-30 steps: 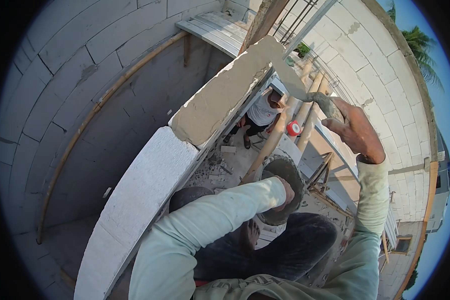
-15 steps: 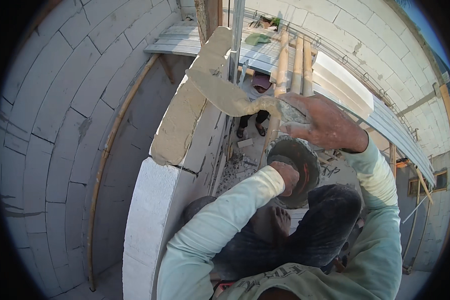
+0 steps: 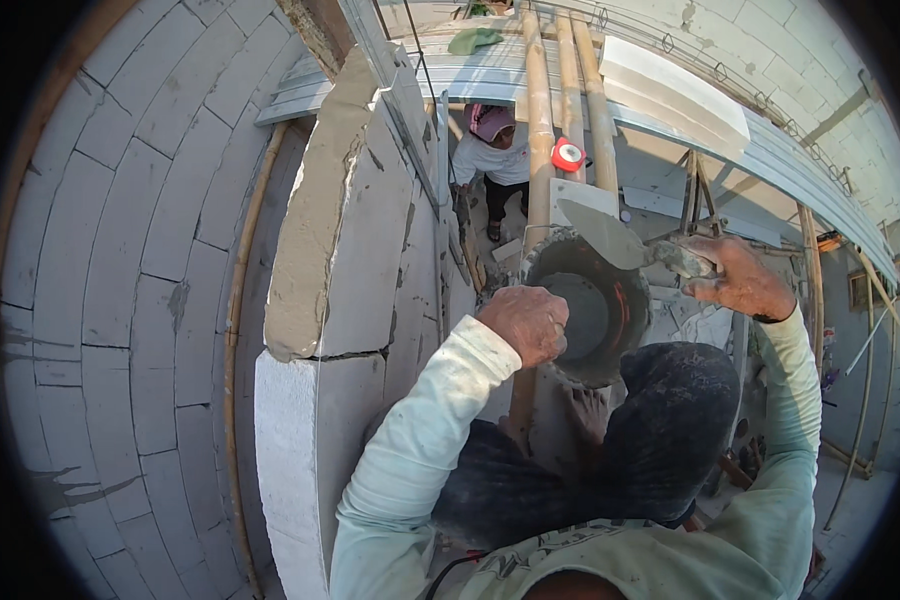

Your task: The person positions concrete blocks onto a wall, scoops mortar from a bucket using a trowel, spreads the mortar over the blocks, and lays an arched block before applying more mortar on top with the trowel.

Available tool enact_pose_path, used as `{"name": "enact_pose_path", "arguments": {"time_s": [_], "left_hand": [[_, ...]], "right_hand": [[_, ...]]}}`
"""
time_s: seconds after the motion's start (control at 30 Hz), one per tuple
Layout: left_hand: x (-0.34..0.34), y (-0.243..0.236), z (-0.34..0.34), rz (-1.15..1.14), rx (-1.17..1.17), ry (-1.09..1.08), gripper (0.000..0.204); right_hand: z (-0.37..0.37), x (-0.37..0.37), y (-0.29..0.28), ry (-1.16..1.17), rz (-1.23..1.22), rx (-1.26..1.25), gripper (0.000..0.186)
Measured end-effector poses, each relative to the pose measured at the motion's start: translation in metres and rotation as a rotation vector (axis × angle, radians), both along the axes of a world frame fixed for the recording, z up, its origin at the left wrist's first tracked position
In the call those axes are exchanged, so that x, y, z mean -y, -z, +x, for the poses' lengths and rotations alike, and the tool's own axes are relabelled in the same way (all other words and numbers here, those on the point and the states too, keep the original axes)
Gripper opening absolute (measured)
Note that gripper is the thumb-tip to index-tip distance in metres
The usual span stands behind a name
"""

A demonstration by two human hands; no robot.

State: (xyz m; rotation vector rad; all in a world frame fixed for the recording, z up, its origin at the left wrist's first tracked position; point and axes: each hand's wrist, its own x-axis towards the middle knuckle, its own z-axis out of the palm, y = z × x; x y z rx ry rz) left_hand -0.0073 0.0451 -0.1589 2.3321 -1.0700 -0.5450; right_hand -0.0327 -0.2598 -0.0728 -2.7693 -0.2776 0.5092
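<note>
One trowel [image 3: 610, 235] is being grasped by the fingers of the right hand [image 3: 738, 278], its blade being held over the far edge of one bucket [image 3: 630, 325], whose left rim is being gripped by the clenched fingers of the left hand [image 3: 526, 325]. One mortar layer [image 3: 315, 220] is being carried by the near wall [image 3: 365, 230]; three bamboo poles [image 3: 594, 100] are being overlapped by one red-and-white disc [image 3: 568, 155].

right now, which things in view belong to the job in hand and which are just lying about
In use:
trowel, held in the right hand
bucket, left hand closed at its rim
block wall, grey mortar along its top

Seemingly just lying about:
red-and-white round object by the bamboo poles
green cloth
long white block
</note>
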Motion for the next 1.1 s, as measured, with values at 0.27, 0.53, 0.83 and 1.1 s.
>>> {"name": "enact_pose_path", "arguments": {"time_s": [0.27,0.53,0.83,1.1], "left_hand": [[-0.005,-0.006,0.003,0.134,0.04,0.072,0.025],[-0.006,0.002,-0.001,0.05,0.126,0.045,0.03],[0.003,0.007,0.015,0.08,-0.016,0.038,0.021],[0.004,0.004,0.015,0.122,-0.038,0.008,0.021]], "right_hand": [[-0.028,-0.001,0.077,-0.176,-0.175,-0.151,0.049],[-0.034,-0.002,0.119,-0.223,-0.096,-0.103,0.041],[-0.054,0.0,0.12,-0.069,-0.077,0.009,0.051],[-0.055,-0.003,0.121,-0.043,-0.086,-0.056,0.051]]}}
